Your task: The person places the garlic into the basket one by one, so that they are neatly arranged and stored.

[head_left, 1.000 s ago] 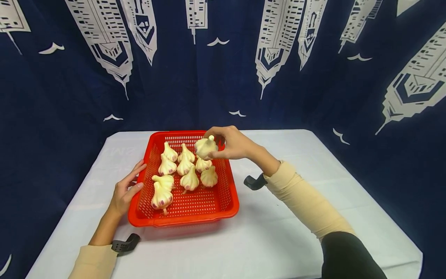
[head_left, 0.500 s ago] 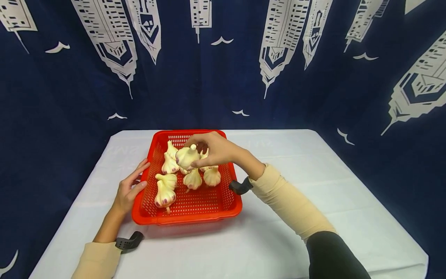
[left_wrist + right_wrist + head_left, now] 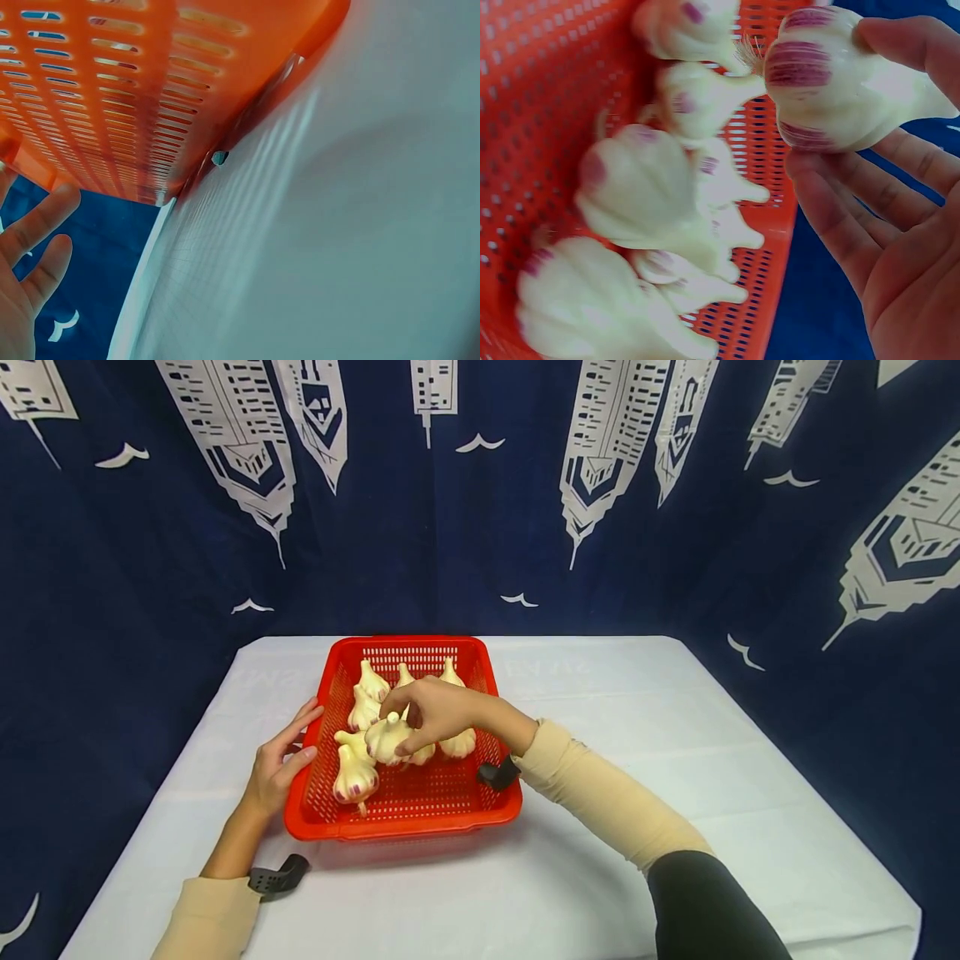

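A red plastic basket [image 3: 427,827] stands on the white table, with several garlic bulbs [image 3: 355,779] lying inside it. My right hand [image 3: 446,708] pinches one garlic bulb [image 3: 384,742] between thumb and fingers, just above the others in the middle of the basket. In the right wrist view, this held bulb [image 3: 810,90] shows purple streaks and root hairs, with fingers around its body. The bulbs under my right hand are partly hidden. My left hand [image 3: 272,770] touches the basket's left side with fairly straight, spread fingers; in the left wrist view, fingertips [image 3: 64,201] meet the basket wall.
A white cloth covers the table [image 3: 637,710], extending right of the basket. Behind it hangs a dark blue curtain [image 3: 465,527] printed with white buildings. A black wrist mount [image 3: 279,877] sits at my left wrist, another [image 3: 498,773] at my right.
My right hand has carried the garlic bulb from the basket's back right corner leftward and nearer to me, and lower. The left hand keeps its place at the basket's side.
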Motion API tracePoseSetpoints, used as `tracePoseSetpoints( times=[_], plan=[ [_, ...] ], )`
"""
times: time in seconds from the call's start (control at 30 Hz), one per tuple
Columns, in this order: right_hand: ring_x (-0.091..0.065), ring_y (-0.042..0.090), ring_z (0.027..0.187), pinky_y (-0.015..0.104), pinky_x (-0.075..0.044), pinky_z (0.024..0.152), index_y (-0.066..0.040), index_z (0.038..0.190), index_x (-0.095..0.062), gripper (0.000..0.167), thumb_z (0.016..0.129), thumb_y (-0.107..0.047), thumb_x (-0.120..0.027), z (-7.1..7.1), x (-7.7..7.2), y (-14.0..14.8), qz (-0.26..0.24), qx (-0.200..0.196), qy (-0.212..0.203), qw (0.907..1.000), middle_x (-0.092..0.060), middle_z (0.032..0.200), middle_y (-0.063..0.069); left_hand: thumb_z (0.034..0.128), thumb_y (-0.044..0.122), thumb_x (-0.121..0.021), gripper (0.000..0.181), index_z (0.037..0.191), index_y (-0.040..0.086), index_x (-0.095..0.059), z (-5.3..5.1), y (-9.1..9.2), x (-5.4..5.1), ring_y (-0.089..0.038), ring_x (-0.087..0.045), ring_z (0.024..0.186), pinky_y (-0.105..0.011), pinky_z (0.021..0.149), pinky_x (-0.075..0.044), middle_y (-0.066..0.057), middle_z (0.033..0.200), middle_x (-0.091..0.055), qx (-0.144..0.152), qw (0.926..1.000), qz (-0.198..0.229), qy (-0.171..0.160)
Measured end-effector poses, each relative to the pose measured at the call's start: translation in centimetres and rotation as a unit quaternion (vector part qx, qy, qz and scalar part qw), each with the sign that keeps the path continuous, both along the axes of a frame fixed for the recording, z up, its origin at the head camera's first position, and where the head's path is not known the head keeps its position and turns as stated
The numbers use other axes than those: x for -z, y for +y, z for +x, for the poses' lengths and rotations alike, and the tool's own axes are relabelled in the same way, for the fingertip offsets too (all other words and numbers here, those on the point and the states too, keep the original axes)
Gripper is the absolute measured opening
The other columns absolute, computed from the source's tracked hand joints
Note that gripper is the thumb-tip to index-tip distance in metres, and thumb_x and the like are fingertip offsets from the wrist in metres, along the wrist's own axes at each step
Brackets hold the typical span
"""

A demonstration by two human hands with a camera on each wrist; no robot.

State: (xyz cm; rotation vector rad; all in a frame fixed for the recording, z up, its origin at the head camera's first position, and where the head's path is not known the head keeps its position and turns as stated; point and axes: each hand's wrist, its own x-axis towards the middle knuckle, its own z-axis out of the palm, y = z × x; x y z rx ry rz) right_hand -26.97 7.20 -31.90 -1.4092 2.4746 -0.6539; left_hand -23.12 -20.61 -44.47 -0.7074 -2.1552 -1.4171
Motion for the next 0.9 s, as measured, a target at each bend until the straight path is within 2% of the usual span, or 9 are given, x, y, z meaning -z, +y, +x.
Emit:
tracePoseSetpoints(
  times=[0.17,0.4,0.6,0.77,0.9],
  plan=[
    [-0.067,0.018,0.087,0.022,-0.051,0.079,-0.003,0.121,-0.066,0.048,0.078,-0.019,-0.081,-0.1,1.1,-0.6,0.029,-0.005,-0.041,0.9987,-0.068,0.117,0.005,0.0857,0.006,-0.051,0.053,0.138,-0.001,-0.056,0.0,-0.1,0.0,0.002,-0.057,0.092,-0.013,0.074,-0.044,-0.018,0.149,-0.045,-0.001,1.0,0.002,-0.005],
    [-0.067,0.014,0.082,0.02,-0.051,0.075,-0.002,0.116,-0.066,0.045,0.077,-0.016,-0.083,0.2,2.2,-1.2,0.058,-0.017,-0.063,0.9962,-0.069,0.105,0.002,0.0858,0.005,-0.051,0.053,0.138,-0.002,-0.055,0.0,0.0,-0.1,0.002,-0.056,0.092,-0.015,0.075,-0.044,-0.018,0.15,-0.044,0.002,1.0,-0.001,-0.002],
    [-0.065,0.012,0.08,0.021,-0.051,0.074,-0.003,0.112,-0.067,0.041,0.075,-0.011,-0.083,0.4,2.6,-1.2,0.074,-0.029,-0.068,0.9946,-0.068,0.101,0.003,0.0864,0.006,-0.051,0.053,0.139,-0.001,-0.054,0.1,0.0,-0.1,0.001,-0.056,0.092,-0.016,0.075,-0.045,-0.018,0.15,-0.044,0.003,1.0,-0.006,-0.004],
    [-0.063,0.01,0.081,0.021,-0.05,0.075,-0.003,0.11,-0.066,0.039,0.076,-0.012,-0.083,0.5,2.8,-1.2,0.106,-0.03,-0.068,0.9916,-0.067,0.1,0.004,0.0862,0.006,-0.052,0.053,0.139,-0.001,-0.055,0.1,0.0,0.0,0.001,-0.056,0.093,-0.016,0.075,-0.044,-0.018,0.15,-0.044,0.003,0.9999,-0.006,-0.008],
    [-0.055,0.008,0.073,0.02,-0.046,0.069,-0.005,0.1,-0.065,0.031,0.076,-0.01,-0.083,0.6,3.2,-1.3,0.122,-0.032,-0.073,0.9893,-0.063,0.087,0.001,0.086,0.006,-0.052,0.053,0.138,-0.001,-0.055,0.1,0.0,0.0,0.001,-0.056,0.092,-0.015,0.075,-0.044,-0.018,0.15,-0.044,0.004,1.0,-0.004,-0.004]
  ],
)
